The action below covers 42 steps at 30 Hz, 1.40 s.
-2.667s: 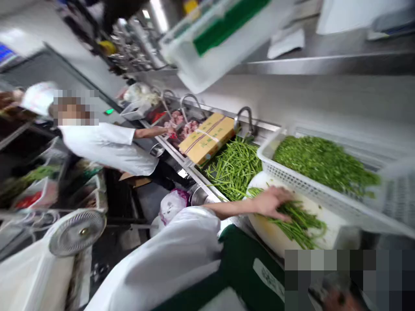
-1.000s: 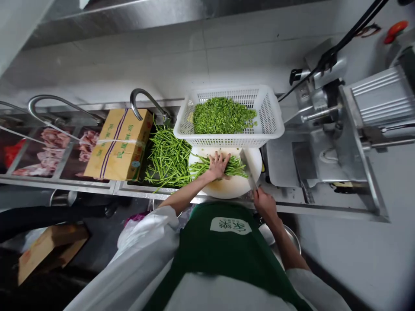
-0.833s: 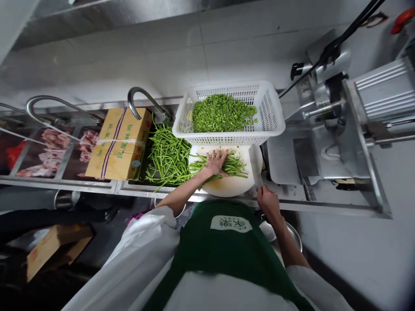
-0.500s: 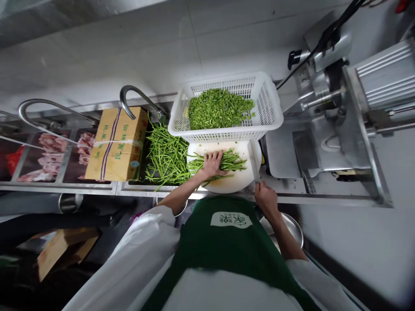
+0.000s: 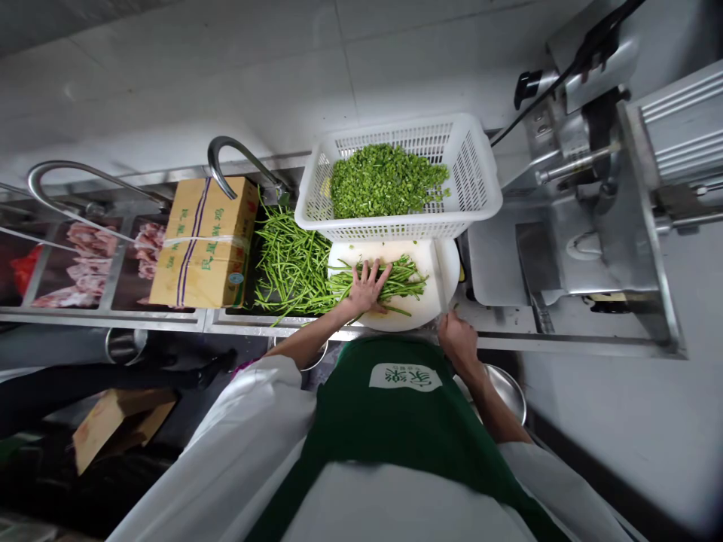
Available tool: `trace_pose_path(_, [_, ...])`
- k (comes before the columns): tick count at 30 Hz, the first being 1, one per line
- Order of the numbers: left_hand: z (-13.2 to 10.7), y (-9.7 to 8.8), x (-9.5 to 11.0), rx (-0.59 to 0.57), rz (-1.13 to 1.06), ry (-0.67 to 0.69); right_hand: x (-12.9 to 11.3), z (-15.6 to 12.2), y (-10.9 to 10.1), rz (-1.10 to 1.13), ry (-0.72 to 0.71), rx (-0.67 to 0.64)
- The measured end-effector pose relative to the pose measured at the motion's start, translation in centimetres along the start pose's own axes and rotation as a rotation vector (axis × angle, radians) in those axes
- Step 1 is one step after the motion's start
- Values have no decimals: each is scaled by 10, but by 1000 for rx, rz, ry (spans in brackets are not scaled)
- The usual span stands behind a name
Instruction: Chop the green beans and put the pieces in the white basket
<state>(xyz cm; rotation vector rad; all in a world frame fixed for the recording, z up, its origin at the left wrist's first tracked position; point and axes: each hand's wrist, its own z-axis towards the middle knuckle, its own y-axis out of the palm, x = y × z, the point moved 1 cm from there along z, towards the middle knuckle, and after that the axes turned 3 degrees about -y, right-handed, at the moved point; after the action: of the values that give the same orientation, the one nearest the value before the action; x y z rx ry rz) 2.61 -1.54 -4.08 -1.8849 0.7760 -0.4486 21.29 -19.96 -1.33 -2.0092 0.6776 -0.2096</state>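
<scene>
My left hand lies over a bunch of long green beans with its fingers spread. The bunch rests on a round white cutting board. At the board's right front edge, my right hand is closed around the handle of a knife. Its broad blade stands close to the right ends of the beans, apart from them. Just behind the board, a white plastic basket contains chopped green pieces. More whole beans fill the sink to the left.
Left of the beans a strapped cardboard box sits over the sinks, beneath curved faucets. Raw meat lies in the sinks farther left. A metal slicing machine occupies the right side. Below the counter is a metal bowl.
My left hand's fingers have spread wider over the beans. My right hand with the knife has shifted slightly left. The whole view has moved a little.
</scene>
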Motion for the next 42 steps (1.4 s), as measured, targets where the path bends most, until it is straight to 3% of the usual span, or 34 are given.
trace_pose_path(5, [13, 1, -3, 52, -70, -52, -6, -3, 4, 20, -133, -60])
trace_pose_path(9, [20, 0, 0, 30, -70, -84, 7, -1, -1, 1, -56, -29])
trace_pose_path(14, [7, -13, 9, -15, -63, -111, 8, 8, -10, -1, -33, -45])
trace_pose_path(17, [7, -28, 16, 92, -169, -66, 4, 14, -11, 9, -17, -61])
trace_pose_path(21, [39, -44, 29, 223, -345, 39, 12, 17, -9, 41, -5, -33])
trace_pose_path(25, [82, -45, 41, 72, -239, 76, 24, 13, -6, 55, 28, -21])
trace_pose_path(28, [94, -43, 39, 48, -165, 101, 26, 9, -4, 72, 40, -41])
trace_pose_path(33, [80, -52, 17, 79, -120, 211, 23, 10, 1, 97, 35, -20])
trace_pose_path(36, [64, -55, 6, 235, -195, 252, 24, 12, 5, 100, 39, -9])
trace_pose_path(39, [48, -40, -2, 334, -336, 191, 24, 12, 7, 101, 35, -8])
trace_pose_path(42, [37, -19, -3, 286, -458, 161, 22, 11, 5, 103, 46, -21])
